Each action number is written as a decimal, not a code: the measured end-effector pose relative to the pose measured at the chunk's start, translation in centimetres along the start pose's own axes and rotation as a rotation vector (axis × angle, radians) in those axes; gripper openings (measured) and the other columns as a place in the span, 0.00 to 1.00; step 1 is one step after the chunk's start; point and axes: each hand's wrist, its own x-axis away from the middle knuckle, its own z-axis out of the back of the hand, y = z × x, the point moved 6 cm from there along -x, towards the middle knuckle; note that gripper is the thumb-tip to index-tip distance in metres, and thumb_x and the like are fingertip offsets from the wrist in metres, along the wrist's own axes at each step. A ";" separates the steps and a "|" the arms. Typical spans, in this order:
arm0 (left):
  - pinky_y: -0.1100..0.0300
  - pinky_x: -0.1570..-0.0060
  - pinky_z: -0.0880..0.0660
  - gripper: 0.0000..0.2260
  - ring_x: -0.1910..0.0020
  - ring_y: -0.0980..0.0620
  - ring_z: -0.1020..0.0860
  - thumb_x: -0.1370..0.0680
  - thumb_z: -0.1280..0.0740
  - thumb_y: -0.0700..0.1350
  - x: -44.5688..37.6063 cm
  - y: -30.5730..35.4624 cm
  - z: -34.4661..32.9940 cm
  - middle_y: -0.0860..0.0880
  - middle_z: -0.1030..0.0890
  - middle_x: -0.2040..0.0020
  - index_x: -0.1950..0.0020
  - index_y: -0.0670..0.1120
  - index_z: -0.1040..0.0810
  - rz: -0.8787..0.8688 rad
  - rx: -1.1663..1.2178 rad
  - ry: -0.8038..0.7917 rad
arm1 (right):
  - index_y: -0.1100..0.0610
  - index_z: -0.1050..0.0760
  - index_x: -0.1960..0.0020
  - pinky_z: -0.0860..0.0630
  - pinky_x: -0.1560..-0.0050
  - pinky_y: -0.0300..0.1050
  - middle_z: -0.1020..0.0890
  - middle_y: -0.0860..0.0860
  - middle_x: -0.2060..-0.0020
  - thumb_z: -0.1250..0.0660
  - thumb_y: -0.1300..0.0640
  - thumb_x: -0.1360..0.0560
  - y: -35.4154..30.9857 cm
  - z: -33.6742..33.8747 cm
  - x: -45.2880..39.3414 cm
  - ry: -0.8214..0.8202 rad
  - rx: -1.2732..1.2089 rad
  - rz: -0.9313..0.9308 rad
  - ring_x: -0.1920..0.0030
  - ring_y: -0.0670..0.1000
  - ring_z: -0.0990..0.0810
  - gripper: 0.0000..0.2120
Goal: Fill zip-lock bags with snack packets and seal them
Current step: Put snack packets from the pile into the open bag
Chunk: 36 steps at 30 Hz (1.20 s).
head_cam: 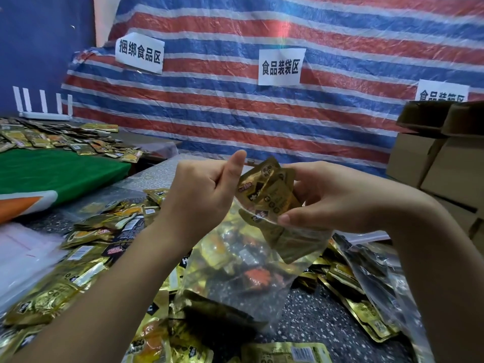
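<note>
Now the left hand pinches the zip-lock bag rim, right hand grips gold packets above it; they could snag and spill.

The single head-worn, wide-angle view looks forward and slightly down from close above the dark speckled table, whose near edge falls below the frame. It faces the red, white and blue striped tarpaulin behind the table's far edge, with straight lines bowing toward the corners.
</note>
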 end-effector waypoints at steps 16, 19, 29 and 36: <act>0.51 0.73 0.37 0.27 0.79 0.47 0.31 0.18 0.41 0.50 -0.1 0.4 0.2 0.45 0.30 0.79 0.73 0.37 0.27 -0.014 -0.055 -0.007 | 0.48 0.16 0.53 0.19 0.49 0.47 0.15 0.42 0.59 0.28 0.58 0.24 -1.3 0.0 -1.0 0.216 0.254 -0.002 0.57 0.41 0.18 0.05; 0.49 0.71 0.35 0.27 0.77 0.46 0.29 0.18 0.42 0.53 -0.1 0.2 -0.1 0.43 0.29 0.77 0.71 0.37 0.27 0.036 -0.003 -0.040 | 0.47 0.16 0.54 0.19 0.54 0.44 0.17 0.43 0.61 0.30 0.60 0.23 -0.8 0.2 -0.9 0.270 0.236 0.000 0.59 0.42 0.18 0.09; 0.54 0.56 0.22 0.05 0.61 0.51 0.21 0.22 0.32 0.40 1.0 -1.2 -2.4 0.45 0.20 0.60 0.49 0.50 0.21 0.354 0.307 -0.428 | 0.49 0.26 0.55 0.18 0.54 0.55 0.15 0.48 0.61 0.36 0.64 0.21 2.5 1.1 -0.2 0.383 0.091 -0.105 0.64 0.47 0.16 0.10; 0.57 0.60 0.20 0.13 0.64 0.52 0.18 0.24 0.29 0.41 0.3 -1.6 -1.4 0.49 0.17 0.61 0.43 0.53 0.25 0.432 0.431 -0.151 | 0.38 0.33 0.32 0.25 0.58 0.36 0.21 0.37 0.53 0.40 0.24 0.37 0.9 0.2 1.9 0.344 0.319 -0.057 0.56 0.34 0.23 0.36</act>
